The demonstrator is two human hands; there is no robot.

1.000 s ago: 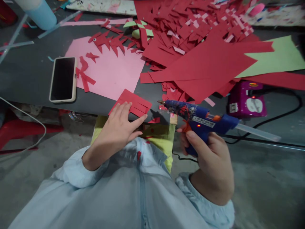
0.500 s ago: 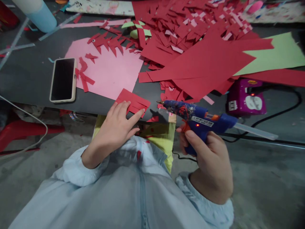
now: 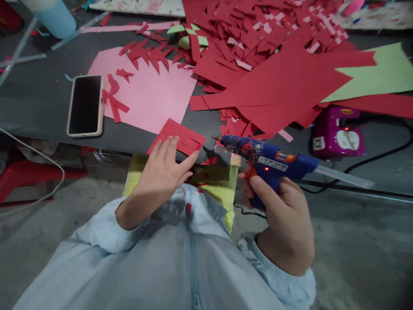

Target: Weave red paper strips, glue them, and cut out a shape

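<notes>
My left hand (image 3: 166, 165) lies with fingers stretched out on a small red paper piece (image 3: 180, 131) at the table's front edge. Slits or layered strips show along that piece's right part. My right hand (image 3: 280, 206) is wrapped round the handle of a blue hot glue gun (image 3: 267, 161), with a finger at its orange trigger. A red light glows on the gun, and a clear glue stick (image 3: 345, 176) sticks out of its back. The nozzle points left, a short gap from the red piece. Stringy dried glue coats the gun's front.
Pink paper (image 3: 151, 94) with red cut-outs lies behind my left hand, beside a phone (image 3: 85, 105). Red scraps (image 3: 258, 38) and large red sheets (image 3: 284, 82) cover the back right. A purple power box (image 3: 337, 133) with a black cable stands at right. A blue bottle (image 3: 56, 21) stands back left.
My left hand has shifted slightly to the right, and more of the red piece's left side shows. The glue gun stays nearly where it was in my right hand.
</notes>
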